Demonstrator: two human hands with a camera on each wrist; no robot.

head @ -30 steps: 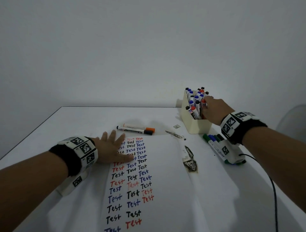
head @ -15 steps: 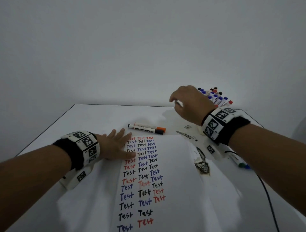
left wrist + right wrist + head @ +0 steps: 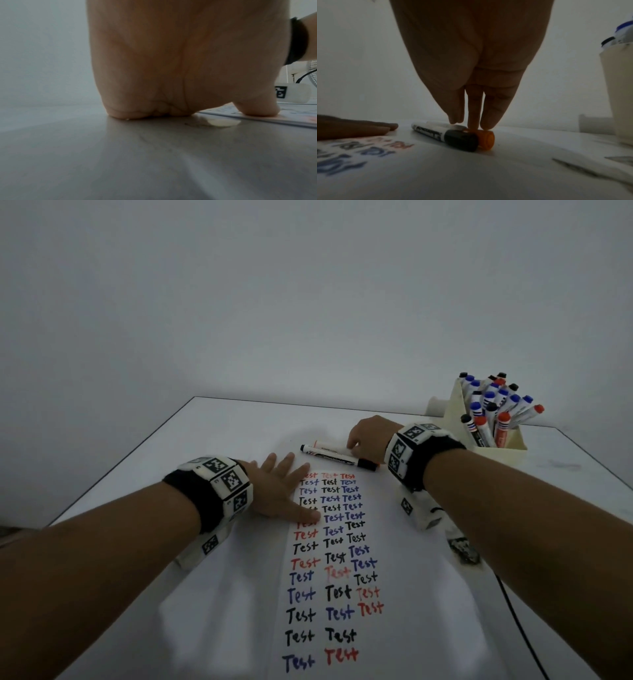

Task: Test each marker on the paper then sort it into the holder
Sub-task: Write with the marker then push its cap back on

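The bench (image 3: 239, 433) carries the paper (image 3: 404, 628), covered with rows of the word "Test". At about 2 o'clock from the paper stands the holder (image 3: 507, 445), already full of markers. Just beyond the far edge of the paper lie two markers side by side, touching, long axes running from 9 to 3 o'clock with the caps at the 3 o'clock end: the black-capped marker (image 3: 458, 140) nearer the person, the orange-capped marker (image 3: 486, 140) behind it. The left hand (image 3: 277, 491) lies flat and relaxed, pressing the paper's left edge. The right hand (image 3: 368, 438) is the nearer one: its straight fingertips (image 3: 486, 125) touch the orange cap from above and nothing is grasped yet.
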